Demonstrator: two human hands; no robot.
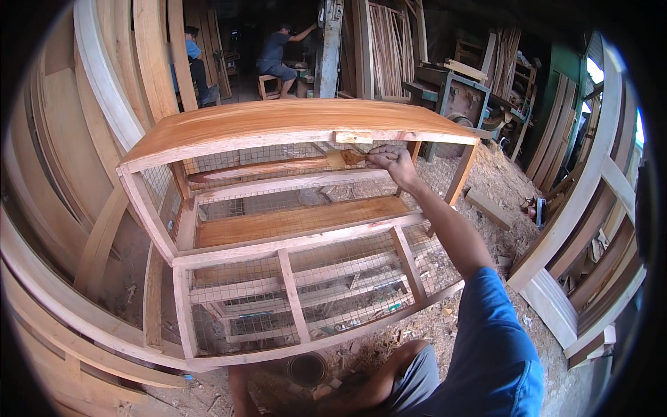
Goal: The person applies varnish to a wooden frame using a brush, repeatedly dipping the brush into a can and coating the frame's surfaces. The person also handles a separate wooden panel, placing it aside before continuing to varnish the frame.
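A wooden cabinet frame (229,260) with wire mesh (243,326) stands in front of me, its top panel (299,121) a glossy orange-brown. My right hand (390,161) reaches in under the front edge of the top and pinches a paintbrush (353,158). The brush lies against an inner rail (264,169), which looks darker and reddish to the left of it. Just above my hand, a small wooden block (353,137) sits on the top's front edge. My left hand is not visible; a bare limb shows below the frame, partly hidden by it.
Long boards (62,139) lean at the left. Wooden frames (583,208) stand at the right, and a loose block (488,210) lies among wood shavings (500,170). A round can (307,368) is beneath the cabinet's front rail. Two people (278,52) sit in the background near a machine (462,97).
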